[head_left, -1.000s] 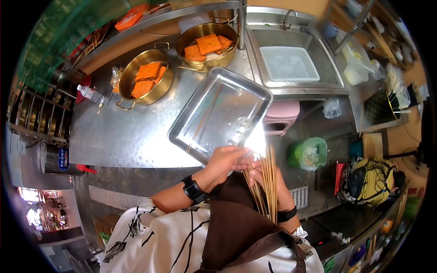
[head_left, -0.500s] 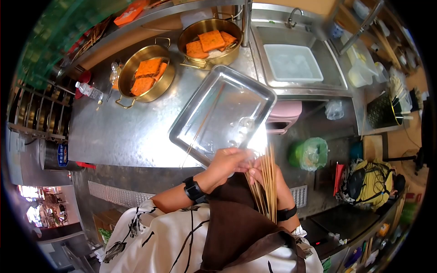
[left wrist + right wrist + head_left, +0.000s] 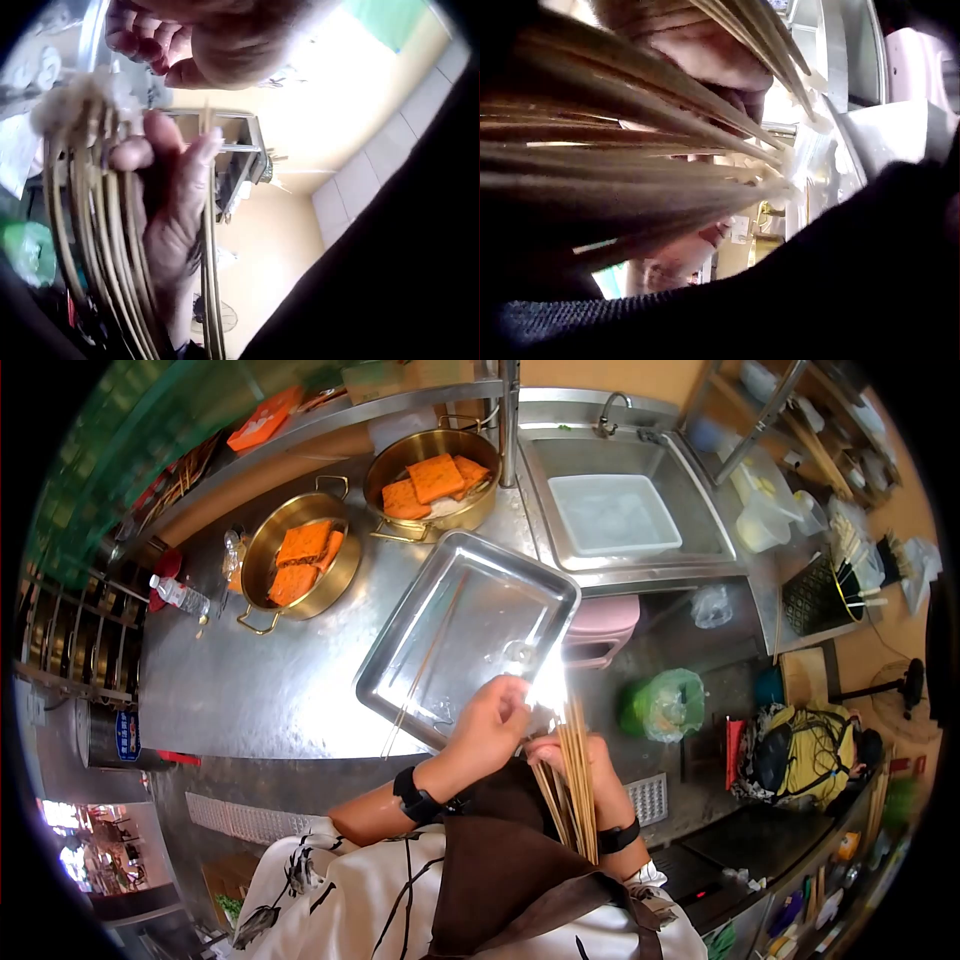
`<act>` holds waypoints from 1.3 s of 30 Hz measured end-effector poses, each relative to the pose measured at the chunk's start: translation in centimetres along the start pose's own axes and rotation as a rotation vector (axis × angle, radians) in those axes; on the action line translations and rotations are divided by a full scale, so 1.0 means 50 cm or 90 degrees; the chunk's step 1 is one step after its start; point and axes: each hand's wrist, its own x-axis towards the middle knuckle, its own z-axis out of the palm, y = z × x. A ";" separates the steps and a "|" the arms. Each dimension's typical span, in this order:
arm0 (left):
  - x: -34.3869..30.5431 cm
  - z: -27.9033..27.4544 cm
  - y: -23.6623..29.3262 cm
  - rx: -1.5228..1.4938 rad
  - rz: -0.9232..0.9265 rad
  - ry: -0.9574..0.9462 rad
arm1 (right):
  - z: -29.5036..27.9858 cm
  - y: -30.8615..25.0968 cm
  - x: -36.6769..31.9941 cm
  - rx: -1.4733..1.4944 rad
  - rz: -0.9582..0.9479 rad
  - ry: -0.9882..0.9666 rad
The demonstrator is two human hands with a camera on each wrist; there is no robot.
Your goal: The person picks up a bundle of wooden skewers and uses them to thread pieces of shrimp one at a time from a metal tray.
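Note:
My right hand [image 3: 600, 763] holds a bundle of thin bamboo skewers [image 3: 577, 785], split into two groups, in front of the brown apron. In the left wrist view, whitish translucent pieces [image 3: 94, 105] sit on the tips of many skewers. Apart from the bundle, my left hand [image 3: 488, 726] is raised by the near right corner of a metal tray [image 3: 500, 600]. Its fingers curl loosely, and nothing shows between them in the left wrist view. A few more translucent pieces [image 3: 518, 653] lie in the tray, with thin sticks [image 3: 420, 672] across its left side.
Two brass pots [image 3: 342, 585] with orange slabs stand behind the tray on the steel counter [image 3: 250, 710]. At the back right is a sink [image 3: 700, 545] holding a white basin [image 3: 615, 515]. A pink stool [image 3: 605, 622] and a green-lined bin [image 3: 665, 705] stand on the floor.
My left hand has left the skewer tips, where it met my right hand, and moved slightly away toward the tray. The head view has shifted a little; my right hand still grips the skewers.

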 end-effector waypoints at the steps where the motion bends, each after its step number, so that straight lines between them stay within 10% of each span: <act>1: -0.002 0.004 0.005 0.002 0.001 -0.002 | 0.004 0.008 0.000 0.001 0.012 -0.011; 6: -0.006 0.024 0.005 -0.259 -0.054 -0.123 | 0.010 0.002 0.000 0.049 0.077 0.020; 13: -0.010 0.002 0.003 -0.272 -0.108 -0.130 | -0.033 0.051 -0.007 -0.020 -0.041 -0.095; 16: -0.010 0.001 -0.014 -0.241 -0.133 -0.110 | -0.042 0.056 -0.016 0.248 -0.023 -0.182; 28: -0.012 0.011 -0.038 -0.273 -0.124 -0.134 | -0.024 0.006 -0.029 0.196 0.092 -0.075; 35: 0.047 -0.063 -0.081 -0.159 -0.133 -0.033 | -0.042 -0.028 -0.033 0.123 0.212 -0.057; 39: 0.073 -0.080 -0.185 0.276 -0.099 -0.022 | -0.049 -0.021 -0.038 0.137 0.217 -0.060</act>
